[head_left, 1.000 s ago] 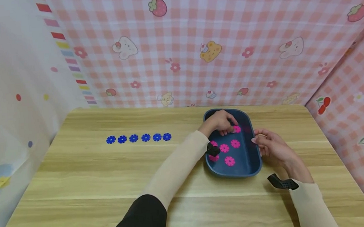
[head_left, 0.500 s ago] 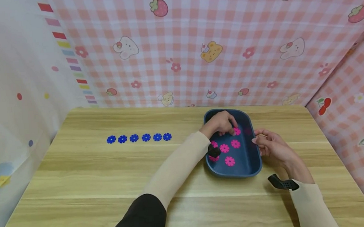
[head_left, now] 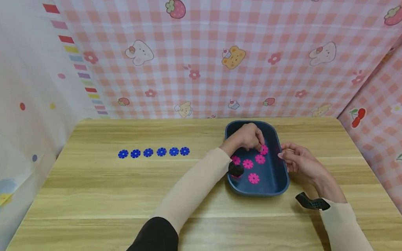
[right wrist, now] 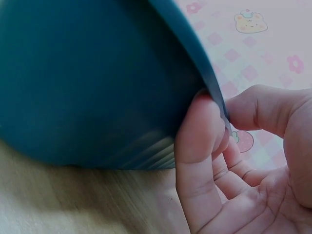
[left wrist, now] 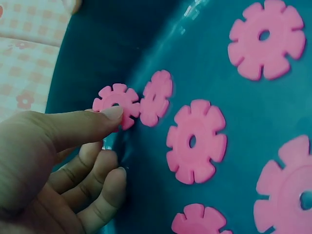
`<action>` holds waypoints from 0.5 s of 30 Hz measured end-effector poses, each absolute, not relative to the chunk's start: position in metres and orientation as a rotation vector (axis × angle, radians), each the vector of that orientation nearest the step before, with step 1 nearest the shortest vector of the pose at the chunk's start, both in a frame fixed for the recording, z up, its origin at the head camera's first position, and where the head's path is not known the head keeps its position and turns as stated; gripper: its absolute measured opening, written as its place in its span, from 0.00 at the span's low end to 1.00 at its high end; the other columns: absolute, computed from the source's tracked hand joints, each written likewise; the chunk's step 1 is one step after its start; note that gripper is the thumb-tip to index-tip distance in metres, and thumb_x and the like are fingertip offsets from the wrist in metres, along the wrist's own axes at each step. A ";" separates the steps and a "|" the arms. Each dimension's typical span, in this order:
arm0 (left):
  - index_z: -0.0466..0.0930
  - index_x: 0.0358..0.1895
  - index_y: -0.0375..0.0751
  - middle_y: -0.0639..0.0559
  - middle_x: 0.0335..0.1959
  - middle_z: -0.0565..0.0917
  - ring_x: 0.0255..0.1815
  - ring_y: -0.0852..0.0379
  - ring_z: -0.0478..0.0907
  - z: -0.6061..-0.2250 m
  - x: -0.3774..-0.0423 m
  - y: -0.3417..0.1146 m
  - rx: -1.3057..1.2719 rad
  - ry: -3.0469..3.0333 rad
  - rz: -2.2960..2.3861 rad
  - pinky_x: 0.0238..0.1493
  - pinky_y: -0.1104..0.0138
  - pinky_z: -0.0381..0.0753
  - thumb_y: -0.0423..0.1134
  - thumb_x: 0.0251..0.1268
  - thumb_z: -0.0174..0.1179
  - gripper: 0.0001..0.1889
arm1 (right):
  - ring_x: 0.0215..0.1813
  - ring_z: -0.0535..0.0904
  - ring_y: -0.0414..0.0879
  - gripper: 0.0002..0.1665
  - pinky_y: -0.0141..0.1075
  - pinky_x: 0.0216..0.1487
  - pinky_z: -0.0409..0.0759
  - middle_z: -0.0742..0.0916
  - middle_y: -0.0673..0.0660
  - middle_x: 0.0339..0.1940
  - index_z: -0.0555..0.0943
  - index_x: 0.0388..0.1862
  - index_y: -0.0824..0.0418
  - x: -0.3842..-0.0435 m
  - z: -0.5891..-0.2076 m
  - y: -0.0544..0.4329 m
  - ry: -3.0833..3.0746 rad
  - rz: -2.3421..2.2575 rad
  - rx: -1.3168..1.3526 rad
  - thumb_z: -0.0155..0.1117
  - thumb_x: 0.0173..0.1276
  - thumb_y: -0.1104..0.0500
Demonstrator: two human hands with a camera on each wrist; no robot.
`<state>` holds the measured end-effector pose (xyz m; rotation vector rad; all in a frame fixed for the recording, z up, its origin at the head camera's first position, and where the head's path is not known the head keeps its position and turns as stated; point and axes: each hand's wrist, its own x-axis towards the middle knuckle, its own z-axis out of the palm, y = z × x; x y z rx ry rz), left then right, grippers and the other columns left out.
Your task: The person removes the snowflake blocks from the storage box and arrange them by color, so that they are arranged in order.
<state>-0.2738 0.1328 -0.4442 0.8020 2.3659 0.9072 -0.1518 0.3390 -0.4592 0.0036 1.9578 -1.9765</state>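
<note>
My left hand (head_left: 248, 136) reaches into a dark blue plastic tub (head_left: 279, 178). Its thumb and a mostly hidden finger pinch a pink notched snowflake disc (left wrist: 126, 95), which is tilted near the tub wall in the left wrist view. Touching or almost touching it is a second pink disc (left wrist: 156, 97). Several more pink discs (head_left: 253, 178) lie flat on the tub's floor; the wrist camera partly covers one. At the tub's right side, my right hand (head_left: 303, 162) grips the rim between thumb and curled index finger, as the right wrist view shows.
Left of the tub, several blue snowflake discs (head_left: 161, 152) lie in a straight row on the wooden table (head_left: 96, 196). A pink checked cloth (head_left: 205, 85) hangs behind the table's back edge, and another hangs on the right.
My left hand has shifted slightly right and nearer inside the tub, and a pink disc at its fingertips has moved the same way. The right hand keeps its hold on the rim.
</note>
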 end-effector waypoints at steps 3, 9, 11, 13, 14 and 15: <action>0.89 0.33 0.45 0.54 0.30 0.87 0.26 0.62 0.79 -0.443 -0.272 0.132 0.854 2.366 0.921 0.25 0.70 0.82 0.34 0.62 0.72 0.02 | 0.28 0.81 0.35 0.11 0.28 0.31 0.83 0.83 0.44 0.31 0.67 0.54 0.59 -0.151 -0.459 0.339 1.955 -1.979 0.005 0.58 0.80 0.59; 0.86 0.39 0.43 0.54 0.29 0.88 0.27 0.63 0.81 -0.434 -0.263 0.128 0.928 2.353 0.991 0.28 0.74 0.80 0.31 0.65 0.67 0.03 | 0.28 0.81 0.36 0.11 0.29 0.32 0.84 0.83 0.44 0.31 0.66 0.54 0.59 -0.151 -0.459 0.339 1.970 -1.965 -0.011 0.57 0.80 0.59; 0.86 0.41 0.42 0.55 0.30 0.88 0.28 0.63 0.82 -0.431 -0.260 0.126 0.944 2.343 1.030 0.29 0.74 0.79 0.30 0.67 0.65 0.05 | 0.28 0.81 0.36 0.11 0.29 0.32 0.83 0.83 0.44 0.31 0.66 0.54 0.59 -0.151 -0.459 0.339 1.976 -1.961 -0.014 0.57 0.80 0.59; 0.87 0.42 0.42 0.55 0.30 0.88 0.29 0.61 0.83 -0.427 -0.256 0.123 0.967 2.334 1.067 0.30 0.74 0.80 0.31 0.67 0.65 0.05 | 0.27 0.80 0.36 0.11 0.28 0.31 0.83 0.83 0.43 0.31 0.66 0.54 0.59 -0.151 -0.459 0.339 1.985 -1.954 -0.018 0.56 0.80 0.59; 0.87 0.42 0.42 0.56 0.30 0.88 0.30 0.60 0.84 -0.426 -0.255 0.121 0.977 2.331 1.080 0.30 0.74 0.80 0.31 0.67 0.66 0.05 | 0.27 0.80 0.36 0.11 0.28 0.31 0.82 0.83 0.43 0.30 0.66 0.54 0.59 -0.151 -0.458 0.339 1.987 -1.951 -0.018 0.56 0.81 0.59; 0.88 0.42 0.43 0.56 0.30 0.88 0.32 0.58 0.85 -0.425 -0.253 0.119 0.990 2.328 1.091 0.30 0.74 0.80 0.32 0.67 0.66 0.04 | 0.27 0.80 0.36 0.11 0.28 0.31 0.82 0.83 0.43 0.31 0.67 0.54 0.59 -0.151 -0.458 0.339 1.993 -1.946 -0.014 0.56 0.81 0.59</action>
